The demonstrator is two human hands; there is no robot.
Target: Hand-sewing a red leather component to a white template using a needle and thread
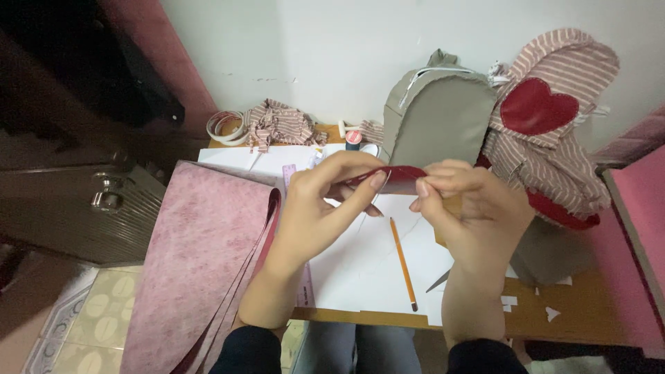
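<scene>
Left hand and right hand each pinch an end of the red strip above the pencil; best kept taut and flat, I judge.

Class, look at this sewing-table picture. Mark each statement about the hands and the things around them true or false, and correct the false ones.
1. Both hands pinch one dark red piece between them. True: the left hand and the right hand hold the dark red piece above the white paper.
2. The pencil is held in the right hand. False: the pencil lies on the white paper, below the hands.
3. A red heart sits on the striped fabric. True: the red heart is on the striped fabric, at the right.
4. The grey bag lies flat on the floor. False: the grey bag stands upright at the back of the table, against the wall.
5. The rolls of tape sit at the near edge. False: the rolls of tape are at the far left corner.
</scene>
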